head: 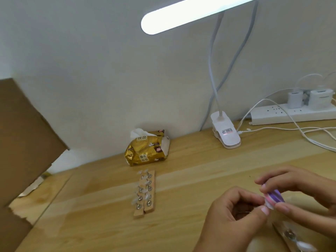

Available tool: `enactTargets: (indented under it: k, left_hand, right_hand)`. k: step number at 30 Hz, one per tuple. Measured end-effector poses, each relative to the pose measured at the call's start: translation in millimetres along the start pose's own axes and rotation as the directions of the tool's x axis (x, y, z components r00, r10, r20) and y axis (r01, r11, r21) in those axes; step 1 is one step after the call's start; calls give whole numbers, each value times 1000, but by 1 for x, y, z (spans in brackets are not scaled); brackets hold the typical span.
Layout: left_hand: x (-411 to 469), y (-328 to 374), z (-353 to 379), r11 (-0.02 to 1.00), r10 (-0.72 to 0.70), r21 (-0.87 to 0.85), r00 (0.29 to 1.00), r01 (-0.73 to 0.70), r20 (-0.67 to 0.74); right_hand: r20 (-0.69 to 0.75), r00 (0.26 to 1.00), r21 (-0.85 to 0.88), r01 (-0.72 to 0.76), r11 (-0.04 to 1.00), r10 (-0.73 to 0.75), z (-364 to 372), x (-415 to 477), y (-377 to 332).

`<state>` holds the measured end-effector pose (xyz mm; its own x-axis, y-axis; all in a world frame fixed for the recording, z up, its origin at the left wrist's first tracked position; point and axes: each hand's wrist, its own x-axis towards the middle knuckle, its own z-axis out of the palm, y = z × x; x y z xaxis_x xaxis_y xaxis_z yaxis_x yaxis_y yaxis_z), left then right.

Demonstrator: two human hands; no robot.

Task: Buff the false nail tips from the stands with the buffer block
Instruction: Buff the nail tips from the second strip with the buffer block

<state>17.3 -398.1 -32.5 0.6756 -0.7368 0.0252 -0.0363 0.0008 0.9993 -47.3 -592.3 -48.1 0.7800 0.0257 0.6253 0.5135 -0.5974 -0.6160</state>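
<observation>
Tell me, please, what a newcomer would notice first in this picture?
The lit lamp bar glares at the top, above the wooden desk. At the lower right, the right hand holds a purple and pink buffer block, and the left hand pinches a small pale piece against it, probably a nail tip. Near the middle lie two wooden stands with clear nail tips, before a gold tissue pack.

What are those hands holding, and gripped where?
The right hand pinches the buffer block across its sides, fingers above, thumb below. The left hand curls at the block's end; what it holds cannot be told.
</observation>
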Motion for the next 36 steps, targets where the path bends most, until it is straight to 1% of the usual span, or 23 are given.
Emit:
enactTargets:
  k: [4,6,8,10,11,13,15,17,19,20,21,22,24,26,28,29,30,31,32,33,34,35,36]
  left_hand:
    - [2,-1,-7,999,5,48,1000,-6,14]
    - [7,3,-18,988,13,157,999,-7,-35]
    - [18,7,-32,963,27,269,994,2,-102]
    - [26,12,-37,953,38,303,990,6,-137]
    - [27,12,-35,951,65,309,989,-20,-135]
    - [26,13,-34,950,108,306,982,-56,-155]
    - [31,14,-40,967,63,256,973,-3,-223]
    - [45,11,-51,946,50,320,956,47,-288]
    - [38,7,-49,967,-25,244,975,80,-221]
    - [35,5,-48,978,-94,164,976,128,-198]
    - [31,4,-41,985,-163,28,977,169,-140]
    - [29,5,-35,976,-193,-120,977,182,-93]
    - [27,13,-34,930,-181,-336,981,147,-72]
    - [19,19,-39,837,-181,-543,970,66,-160]
    - [15,25,-43,714,-162,-684,915,-149,-369]
    - [15,30,-49,710,-160,-663,863,-237,-479]
    - [15,33,-52,744,-125,-603,827,-288,-549]
    - [15,29,-52,800,-68,-524,823,-293,-564]
    - [14,22,-49,857,-26,-448,847,-255,-532]
    - [13,14,-46,919,-16,-357,891,-165,-454]
    - [12,7,-39,975,-11,-214,949,-60,-316]
    - [11,0,-33,1000,-18,-5,986,17,-168]
    - [10,-3,-26,982,-33,182,993,53,-113]
  right_hand:
    - [-33,999,-7,-2,1000,2,1,1,-4]
    - [-70,997,-44,32,998,-35,5,0,-3]
    - [-92,996,-64,2,998,-8,6,-1,4]
    - [-110,991,-52,-79,995,73,5,-3,12]
    - [-112,985,-20,-132,991,129,5,-4,19]
    - [-106,953,107,-273,956,284,7,-9,32]
    - [-79,906,217,-392,894,416,7,-21,41]
    - [-57,868,293,-458,839,494,1,-24,52]
    - [-22,813,391,-528,754,581,-4,-21,62]
    - [-9,785,435,-554,710,619,-2,-17,62]
    - [-17,758,473,-569,673,653,0,-13,64]
    - [-17,751,503,-565,654,661,3,-13,67]
    - [17,747,565,-555,610,664,4,-12,72]
    - [52,721,627,-562,539,691,1,-8,73]
    - [63,716,672,-545,501,695,-2,-2,66]
    - [43,720,679,-530,509,693,-3,-1,62]
    - [17,721,677,-518,523,692,-5,1,58]
    - [-5,723,680,-504,533,690,-6,2,54]
    - [-16,726,692,-488,532,688,-7,4,48]
    - [-16,733,695,-481,535,680,-8,5,43]
    - [-14,748,681,-479,554,663,-8,5,38]
    - [-18,764,663,-474,579,645,-8,5,35]
    - [-29,768,651,-471,595,640,-8,6,32]
